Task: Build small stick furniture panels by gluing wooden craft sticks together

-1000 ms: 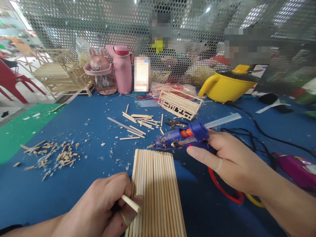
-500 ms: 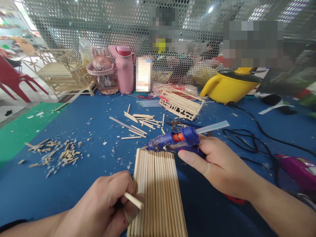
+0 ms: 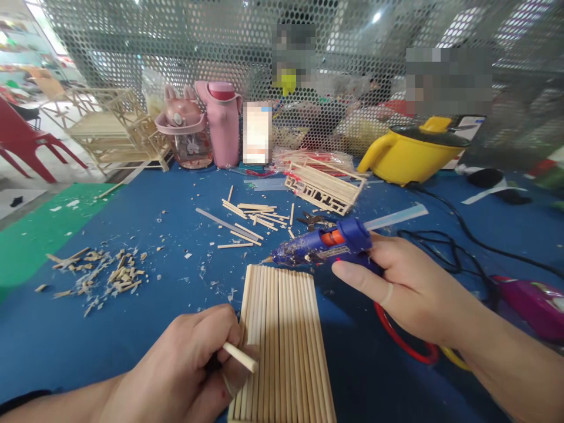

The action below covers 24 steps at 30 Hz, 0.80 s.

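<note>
My right hand (image 3: 396, 288) grips a blue hot glue gun (image 3: 321, 245) whose nozzle points left, just past the far end of a panel of wooden sticks (image 3: 286, 341). A clear glue stick (image 3: 399, 216) juts from the gun's rear. The panel, made of sticks lying side by side, runs toward me on the blue table. My left hand (image 3: 198, 346) is closed round a short wooden stick (image 3: 240, 357) and rests against the panel's left edge. Part of that stick is hidden inside the fist.
Loose sticks (image 3: 255, 214), pliers (image 3: 314, 221) and a small stick frame (image 3: 326, 187) lie beyond the panel. Offcuts (image 3: 118, 273) are scattered at left. A pink bottle (image 3: 224, 126), a phone (image 3: 257, 134) and a yellow pot (image 3: 416, 154) stand behind. Black cable (image 3: 434, 249) and red-handled scissors (image 3: 403, 341) are at right.
My right hand has drawn the glue gun to the right, so its nozzle has come off the panel's far left corner. The left hand stays with its stick, nearly still.
</note>
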Tool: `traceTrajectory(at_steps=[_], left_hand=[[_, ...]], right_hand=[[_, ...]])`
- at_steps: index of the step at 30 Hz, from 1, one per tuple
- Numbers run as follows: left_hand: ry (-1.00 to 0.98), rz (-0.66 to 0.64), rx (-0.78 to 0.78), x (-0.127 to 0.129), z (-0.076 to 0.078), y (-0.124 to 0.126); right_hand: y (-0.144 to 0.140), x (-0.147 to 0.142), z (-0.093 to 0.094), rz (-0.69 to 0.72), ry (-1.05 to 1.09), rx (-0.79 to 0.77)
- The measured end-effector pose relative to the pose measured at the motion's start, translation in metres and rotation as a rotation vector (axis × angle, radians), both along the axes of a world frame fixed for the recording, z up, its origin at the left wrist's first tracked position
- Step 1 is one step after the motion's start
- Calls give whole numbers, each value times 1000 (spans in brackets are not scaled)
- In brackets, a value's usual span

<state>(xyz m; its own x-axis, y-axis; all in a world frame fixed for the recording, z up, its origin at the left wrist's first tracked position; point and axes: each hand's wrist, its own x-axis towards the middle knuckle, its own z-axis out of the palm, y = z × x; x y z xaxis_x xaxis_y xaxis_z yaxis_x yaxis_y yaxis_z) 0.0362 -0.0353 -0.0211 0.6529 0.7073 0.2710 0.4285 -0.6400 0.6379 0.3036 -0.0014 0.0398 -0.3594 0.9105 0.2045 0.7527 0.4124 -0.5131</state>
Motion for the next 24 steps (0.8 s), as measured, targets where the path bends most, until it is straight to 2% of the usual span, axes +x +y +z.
traceTrajectory(at_steps=[10, 24], left_hand=[[-12, 5, -18, 0, -3, 0], [22, 3, -24, -2, -6, -2]], right_hand=[[0, 7, 3, 1, -27, -24], [-2, 33, 21, 10, -126, -33]])
